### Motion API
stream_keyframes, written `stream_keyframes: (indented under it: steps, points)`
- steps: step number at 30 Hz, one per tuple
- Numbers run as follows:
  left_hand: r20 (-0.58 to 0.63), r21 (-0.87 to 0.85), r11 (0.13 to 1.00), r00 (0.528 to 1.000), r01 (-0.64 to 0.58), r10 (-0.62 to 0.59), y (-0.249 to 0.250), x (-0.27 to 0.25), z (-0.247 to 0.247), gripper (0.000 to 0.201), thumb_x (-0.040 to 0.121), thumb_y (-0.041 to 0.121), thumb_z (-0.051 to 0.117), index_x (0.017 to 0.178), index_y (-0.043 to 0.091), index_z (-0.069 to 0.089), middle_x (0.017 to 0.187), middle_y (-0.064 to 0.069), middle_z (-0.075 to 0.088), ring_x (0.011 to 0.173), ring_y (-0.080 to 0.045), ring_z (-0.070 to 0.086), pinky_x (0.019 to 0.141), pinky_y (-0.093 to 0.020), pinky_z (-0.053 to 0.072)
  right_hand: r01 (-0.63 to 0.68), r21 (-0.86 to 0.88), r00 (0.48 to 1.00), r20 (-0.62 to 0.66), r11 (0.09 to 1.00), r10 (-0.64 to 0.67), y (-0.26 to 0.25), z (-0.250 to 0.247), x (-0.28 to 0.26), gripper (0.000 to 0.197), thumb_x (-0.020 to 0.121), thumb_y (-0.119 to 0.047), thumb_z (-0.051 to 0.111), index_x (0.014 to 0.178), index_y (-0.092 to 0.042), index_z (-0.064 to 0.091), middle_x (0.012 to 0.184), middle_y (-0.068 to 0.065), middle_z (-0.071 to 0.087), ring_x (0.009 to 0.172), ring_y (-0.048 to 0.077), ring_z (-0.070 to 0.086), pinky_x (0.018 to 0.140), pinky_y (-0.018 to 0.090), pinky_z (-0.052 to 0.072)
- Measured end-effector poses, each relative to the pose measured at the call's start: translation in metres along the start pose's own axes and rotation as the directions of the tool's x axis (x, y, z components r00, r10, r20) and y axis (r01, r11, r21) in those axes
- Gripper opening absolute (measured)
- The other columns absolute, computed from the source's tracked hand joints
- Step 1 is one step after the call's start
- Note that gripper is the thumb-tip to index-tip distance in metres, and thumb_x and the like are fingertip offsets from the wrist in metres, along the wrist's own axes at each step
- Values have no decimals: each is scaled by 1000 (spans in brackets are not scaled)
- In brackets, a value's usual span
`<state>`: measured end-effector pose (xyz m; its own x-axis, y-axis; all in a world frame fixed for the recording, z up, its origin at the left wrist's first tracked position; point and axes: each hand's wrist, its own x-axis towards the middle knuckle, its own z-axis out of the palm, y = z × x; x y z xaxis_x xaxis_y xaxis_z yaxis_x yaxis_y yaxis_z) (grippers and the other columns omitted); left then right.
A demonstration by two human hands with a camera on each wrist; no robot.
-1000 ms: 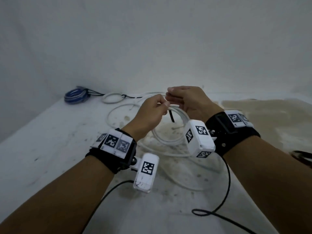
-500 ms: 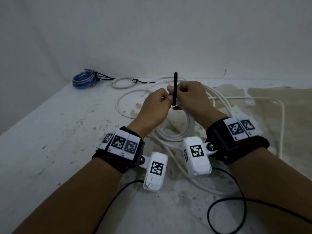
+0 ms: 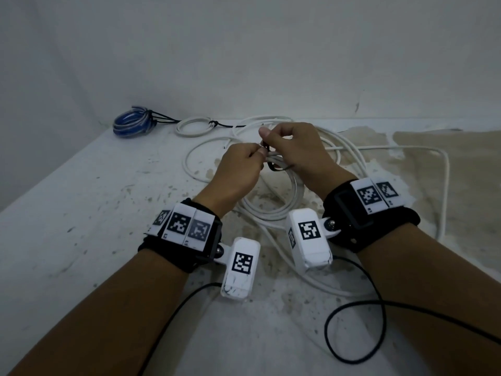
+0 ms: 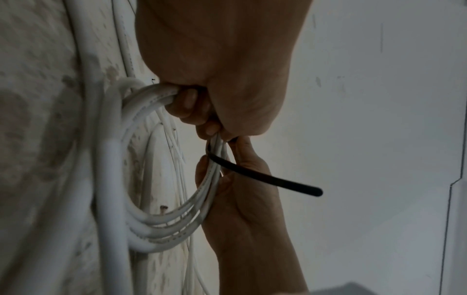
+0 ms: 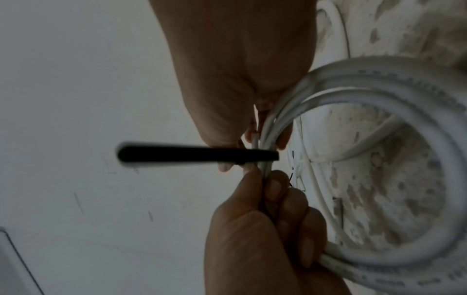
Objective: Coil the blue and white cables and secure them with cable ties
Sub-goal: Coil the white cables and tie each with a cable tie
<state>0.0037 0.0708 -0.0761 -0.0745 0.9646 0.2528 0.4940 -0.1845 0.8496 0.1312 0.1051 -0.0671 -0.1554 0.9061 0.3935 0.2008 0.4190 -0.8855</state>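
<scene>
White cable (image 3: 273, 210) sits as a loose coil on the stained table (image 3: 81, 213), raised at its far side where both hands meet. Head view: left hand (image 3: 238, 172) has fingers curled, pinching the coil strands and the black cable tie (image 3: 271, 165); right hand (image 3: 295, 150) is just beside it, thumb and forefinger pinched at the tie's upper end. More white cable runs loose on the table beyond and to the right of the coil. Well behind and left of the coil, by the wall: a blue cable coil (image 3: 132, 123), bundled, and a small white coil (image 3: 195, 126), tied.

Left wrist view: left hand (image 4: 215, 69) fingers curled round the bundled strands of the white cable (image 4: 156, 225). Cable tie (image 4: 265, 179) loops round the strands just below that grip, free tail sticking out to the side. Right hand (image 4: 242, 209) grips the same strands beside the tie.

Right wrist view: right hand (image 5: 240, 79) clenched on the white cable (image 5: 379, 83) strands, fingertips at the cable tie (image 5: 189, 154). Tie crosses the strands, tail pointing away from the coil. Left hand (image 5: 265, 229) has fingers wrapped round the strands right next to the tie.
</scene>
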Motion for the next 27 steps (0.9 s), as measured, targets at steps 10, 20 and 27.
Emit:
stream_keyframes:
  steps: [10,20,27]
  points:
    - [-27,-84,988,991,128,-131,-9,6,-3,38,98,20,47,87,-12,63,67,-9,48,41,-8,34,47,-25,27,70,-359,993,119,931,-28,1,0,13,19,95,-24,58,84,-12,68,82,2,70,76,20,65,70,30,50]
    - [-36,-263,937,968,232,-249,-14,9,-16,31,90,8,52,61,14,57,47,7,43,39,-6,33,43,-17,24,386,-565,839,544,729,-23,-38,-18,10,19,78,-33,80,94,-25,75,83,-19,52,71,-15,50,63,7,34]
    - [1,-258,947,980,192,-198,-11,8,-12,20,95,17,52,78,8,59,58,2,44,43,-8,30,44,-21,22,253,-412,936,334,875,-113,-37,-12,11,19,90,-25,69,79,-9,70,61,-11,60,53,-2,54,60,12,40]
